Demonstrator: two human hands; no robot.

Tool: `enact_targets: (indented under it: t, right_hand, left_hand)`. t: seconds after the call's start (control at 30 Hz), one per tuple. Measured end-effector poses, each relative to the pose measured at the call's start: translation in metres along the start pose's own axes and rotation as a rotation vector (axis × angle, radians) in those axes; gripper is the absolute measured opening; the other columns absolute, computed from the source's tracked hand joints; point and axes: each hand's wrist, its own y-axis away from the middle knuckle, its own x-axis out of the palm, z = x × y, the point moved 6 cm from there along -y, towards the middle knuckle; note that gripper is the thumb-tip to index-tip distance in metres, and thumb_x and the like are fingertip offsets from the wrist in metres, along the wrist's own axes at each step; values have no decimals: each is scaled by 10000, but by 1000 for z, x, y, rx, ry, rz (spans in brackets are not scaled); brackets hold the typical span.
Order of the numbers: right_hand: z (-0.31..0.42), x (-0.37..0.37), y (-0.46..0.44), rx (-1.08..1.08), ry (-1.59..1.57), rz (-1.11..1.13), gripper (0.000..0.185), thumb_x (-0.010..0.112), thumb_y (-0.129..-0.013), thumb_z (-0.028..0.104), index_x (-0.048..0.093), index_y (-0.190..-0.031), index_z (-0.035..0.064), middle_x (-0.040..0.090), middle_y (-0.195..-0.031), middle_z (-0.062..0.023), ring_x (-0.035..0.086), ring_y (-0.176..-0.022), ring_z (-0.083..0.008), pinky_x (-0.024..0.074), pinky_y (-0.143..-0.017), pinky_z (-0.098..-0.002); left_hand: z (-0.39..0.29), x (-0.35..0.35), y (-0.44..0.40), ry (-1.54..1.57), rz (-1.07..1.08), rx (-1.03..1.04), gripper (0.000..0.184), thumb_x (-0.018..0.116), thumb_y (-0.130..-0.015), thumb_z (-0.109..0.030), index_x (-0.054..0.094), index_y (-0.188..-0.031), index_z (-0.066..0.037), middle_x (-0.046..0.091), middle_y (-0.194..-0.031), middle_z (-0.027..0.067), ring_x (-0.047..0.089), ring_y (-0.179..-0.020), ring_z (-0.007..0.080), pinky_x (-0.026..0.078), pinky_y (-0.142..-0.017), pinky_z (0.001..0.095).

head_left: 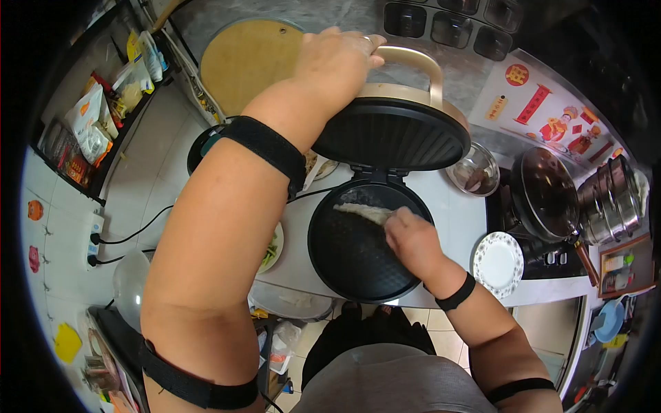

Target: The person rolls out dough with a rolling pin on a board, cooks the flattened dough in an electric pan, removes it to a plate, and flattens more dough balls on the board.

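Observation:
My left hand (335, 63) is closed around the left end of the gold handle (420, 62) on the raised lid (399, 134) of an electric griddle. Ridges show on the lid's dark inner side. Below, over the black round lower plate (354, 258), my right hand (413, 244) pinches one end of a pale, limp, elongated piece (361, 211). It stretches leftward near the plate's back; whether it is food or a cloth I cannot make out. My right fingertips are partly hidden behind the hand.
A metal bowl (475, 168) and a floral plate (498, 265) stand to the right, beside a stove with a dark wok (547, 193) and a steamer pot (609, 199). Left are a plate of greens (273, 249) and a power cord (310, 194). A round wooden board (241, 62) leans behind.

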Motion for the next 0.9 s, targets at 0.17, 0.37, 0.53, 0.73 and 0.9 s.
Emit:
enact_targets:
  t: [0.17,0.37,0.53,0.73,0.9]
  right_hand:
    - [1,75,76,-57,133,484,144,613,-812,180,622,-896,63,594,-901,-133,625,-813,-297,520,-679,-411]
    - [-23,73,102,249,88,577,160,610,-797,175,644,-885,45,603,-934,-138,622,-851,-307,527,-737,-402]
    - [-27,69,87,45,145,215,83,603,-802,112,629,-830,38,591,-899,-161,608,-830,-331,531,-688,-413]
    - [-81,66,79,659,263,266,126,610,-798,148,627,-821,26,605,-873,-173,642,-733,-356,542,-661,-441]
    - [-67,67,75,378,239,136,121,638,-759,133,611,-801,24,583,-924,-168,614,-814,-339,534,-680,-414]
  left_hand:
    - [2,4,-3,0,-12,-1,323,561,-920,-285,637,-1210,-167,682,-976,75,586,-936,297,439,-810,445]
    - [6,10,-7,-21,8,3,326,567,-921,-288,626,-1222,-175,682,-992,64,592,-940,291,447,-804,445]
    - [9,12,-12,-17,1,9,302,566,-925,-274,633,-1203,-176,682,-991,57,598,-928,288,455,-796,443]
    - [14,19,-18,-18,30,-14,303,550,-935,-278,633,-1208,-174,683,-1017,61,599,-960,289,447,-815,447]
    - [19,25,-27,-7,25,-38,313,546,-939,-281,626,-1224,-179,683,-1047,70,596,-987,298,438,-834,458]
